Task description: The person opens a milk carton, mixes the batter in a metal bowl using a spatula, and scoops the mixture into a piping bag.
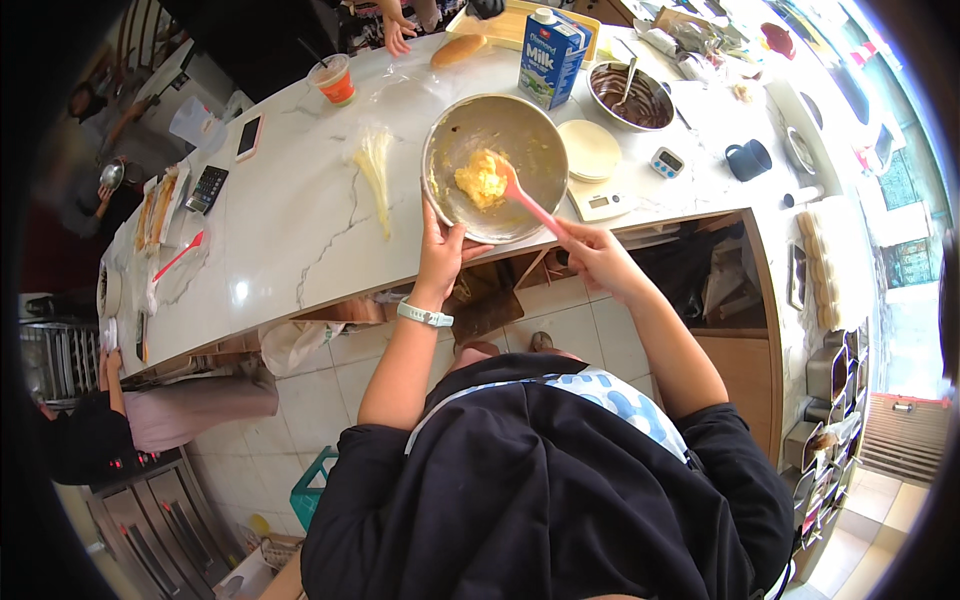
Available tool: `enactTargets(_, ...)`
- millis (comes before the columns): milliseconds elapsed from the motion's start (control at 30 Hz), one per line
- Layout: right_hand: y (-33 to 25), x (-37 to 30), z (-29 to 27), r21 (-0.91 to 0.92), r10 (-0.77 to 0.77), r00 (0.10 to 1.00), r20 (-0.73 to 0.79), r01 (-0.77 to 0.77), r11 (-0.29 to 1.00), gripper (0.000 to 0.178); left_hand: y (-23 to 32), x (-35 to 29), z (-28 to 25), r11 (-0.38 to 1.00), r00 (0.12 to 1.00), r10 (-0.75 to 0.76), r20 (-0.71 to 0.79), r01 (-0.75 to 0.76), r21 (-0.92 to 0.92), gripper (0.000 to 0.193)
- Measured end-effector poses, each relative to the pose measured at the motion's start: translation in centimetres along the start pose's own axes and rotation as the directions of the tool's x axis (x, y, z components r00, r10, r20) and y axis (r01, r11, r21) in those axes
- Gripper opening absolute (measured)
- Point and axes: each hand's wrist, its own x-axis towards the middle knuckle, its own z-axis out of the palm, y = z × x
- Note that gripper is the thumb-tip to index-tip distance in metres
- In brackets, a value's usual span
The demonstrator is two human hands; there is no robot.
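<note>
A large metal mixing bowl [540, 150] is tilted toward me at the near edge of the counter. My left hand [442, 252], with a pale band on its wrist, grips the bowl's near left side. In my right hand [600, 258] is the handle of a pink spatula [532, 203], its head inside the bowl against a lump of yellow, creamy mixture [481, 180]. Thin smears of the mixture coat the bowl's inner wall. To the right of the bowl are a digital scale [600, 203] and a pale round disc [588, 150].
Behind the bowl stands a blue milk carton [548, 60], beside a metal bowl of dark brown mixture [640, 105]. A timer [667, 162] and dark mug [748, 158] lie right. A yellow smear [374, 175] marks the marble counter [290, 200]. Another person's hand [398, 32] is across it.
</note>
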Motion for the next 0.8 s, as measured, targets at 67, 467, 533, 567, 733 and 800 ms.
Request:
enactTargets(67,-1.0,0.2,0.2,-0.607,-0.222,0.971,-0.086,0.125,0.784,0.051,0.0,0.1,-0.3,1.0,1.0,0.005,0.027,-0.004,-0.01,0.069)
enactTargets(467,-4.5,1.3,-3.1,-0.886,-0.179,0.984,-0.005,0.079,0.457,0.057,-0.6,-0.1,-1.1,0.999,1.0,-0.007,0.008,0.008,-0.036,0.072)
enactTargets(533,-3.0,0.8,-1.1,-0.902,-0.104,0.994,0.017,0.06,0.427,0.055,-0.5,0.1,-0.7,1.0,1.0,-0.002,-0.004,0.002,0.011,0.072)
enactTargets(567,-3.0,0.3,0.1,-0.9,0.002,0.998,0.06,0.053,0.433,0.058,-0.5,0.4,-0.7,0.999,0.999,0.033,-0.008,-0.033,0.016,0.072)
enactTargets(733,-6.9,-1.5,-2.6,-0.721,-0.107,0.984,0.141,0.177,0.67,0.048,-0.4,0.1,-1.5,0.997,0.999,0.04,-0.013,-0.039,0.067,0.075)
enactTargets(800,-4.4,0.2,-3.4,-0.669,-0.255,0.967,-0.027,0.172,0.723,0.04,-0.1,0.3,-1.0,0.999,1.0,-0.001,0.022,0.001,0.039,0.075)
